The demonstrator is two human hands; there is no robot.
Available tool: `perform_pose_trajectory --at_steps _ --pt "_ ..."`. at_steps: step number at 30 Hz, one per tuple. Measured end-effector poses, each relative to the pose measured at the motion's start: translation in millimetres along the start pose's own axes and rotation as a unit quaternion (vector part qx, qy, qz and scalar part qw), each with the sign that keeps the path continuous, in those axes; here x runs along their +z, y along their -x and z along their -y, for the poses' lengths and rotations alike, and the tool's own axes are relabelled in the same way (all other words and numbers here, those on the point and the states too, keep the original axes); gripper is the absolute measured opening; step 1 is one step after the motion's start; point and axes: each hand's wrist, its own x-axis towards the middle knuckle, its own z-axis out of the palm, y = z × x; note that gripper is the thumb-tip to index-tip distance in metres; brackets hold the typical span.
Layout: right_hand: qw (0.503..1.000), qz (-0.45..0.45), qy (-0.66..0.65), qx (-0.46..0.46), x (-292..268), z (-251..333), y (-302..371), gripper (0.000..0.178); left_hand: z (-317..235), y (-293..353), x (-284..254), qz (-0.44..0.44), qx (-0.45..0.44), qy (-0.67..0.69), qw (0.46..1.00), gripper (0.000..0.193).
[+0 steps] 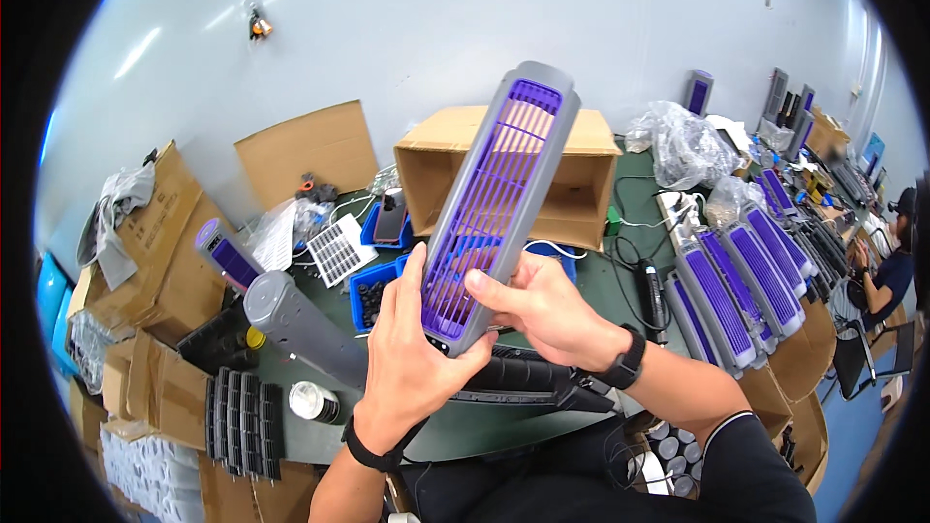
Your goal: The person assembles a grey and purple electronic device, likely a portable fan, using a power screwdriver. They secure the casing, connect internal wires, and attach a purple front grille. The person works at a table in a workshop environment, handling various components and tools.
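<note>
A green table point(528, 425) bears an open, boxy cardboard carton point(581, 199). Before the carton tilts an elongated, round-cornered grey plastic housing point(502, 160), slatted in purple. The left hand point(409, 349) grips its lower end; the right hand point(550, 312) clasps its right edge, fingers bent.

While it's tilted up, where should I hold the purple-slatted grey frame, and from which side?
Probably hold the frame by its long grey side rims, coming from left and right at the lower half, where your left hand and right hand are; the purple slats between look thin, with open gaps.
</note>
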Motion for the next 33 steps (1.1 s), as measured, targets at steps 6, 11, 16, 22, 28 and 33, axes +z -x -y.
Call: perform_pose_trajectory --at_steps 6,11,16,22,28,33 --pt "0.728 -0.039 0.654 -0.203 -20.1 35.2 51.1 0.040 6.5 18.3 -5.2 0.025 -0.019 0.060 0.998 0.115" --pt "0.523 0.141 0.781 -0.309 10.3 71.9 32.8 0.095 -1.2 30.9 -13.7 0.053 0.047 0.046 0.996 0.121" --pt "0.538 0.219 0.784 -0.218 -24.0 60.8 13.7 0.107 3.9 30.6 -12.9 0.143 -0.038 0.193 0.970 0.135" --pt "0.650 0.194 0.721 -0.141 -37.0 49.9 11.6 0.113 61.8 69.3 -15.9 0.220 -0.090 0.187 0.953 0.134" --pt "0.736 0.170 0.643 -0.131 -66.3 26.4 7.8 0.104 58.5 76.1 4.2 0.119 -0.130 0.296 0.939 0.108" --pt "0.782 0.177 0.596 -0.045 -85.3 -1.8 7.3 0.102 58.5 74.8 4.2 0.106 -0.136 0.310 0.935 0.111"
